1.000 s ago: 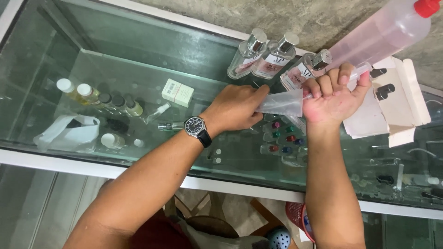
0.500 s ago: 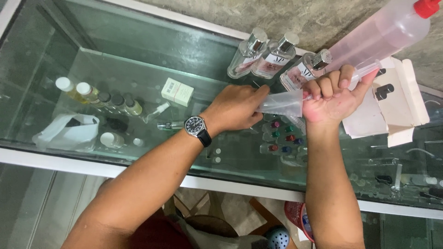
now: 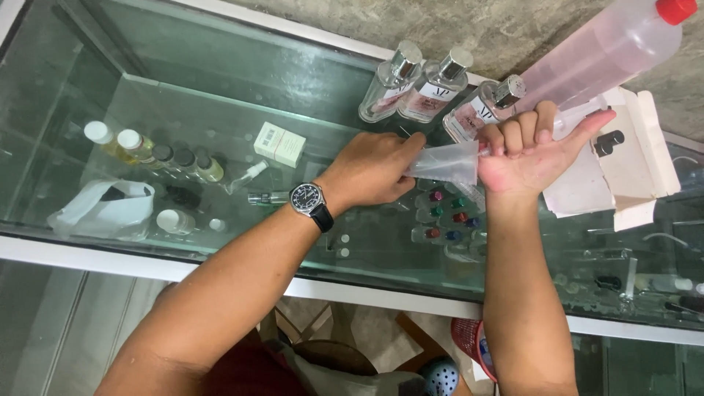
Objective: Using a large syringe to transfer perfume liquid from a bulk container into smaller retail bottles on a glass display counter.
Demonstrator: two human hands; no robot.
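Both hands meet above the glass worktop (image 3: 220,88): the right hand (image 3: 532,150) grips a small clear bottle (image 3: 576,121) upright, while the left hand (image 3: 374,169) pinches a plastic funnel-like sleeve (image 3: 444,163) against it, steadying both.

Left hand (image 3: 374,170) pinches a clear plastic bag (image 3: 446,163); right hand (image 3: 529,149) grips its other end, perfume bottles (image 3: 438,88) just beyond.

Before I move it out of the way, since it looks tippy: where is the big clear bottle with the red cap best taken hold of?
Take the big bottle around its wide round body, coming from the right: it lies tilted, red cap up and right, while the right hand crowds its lower end.
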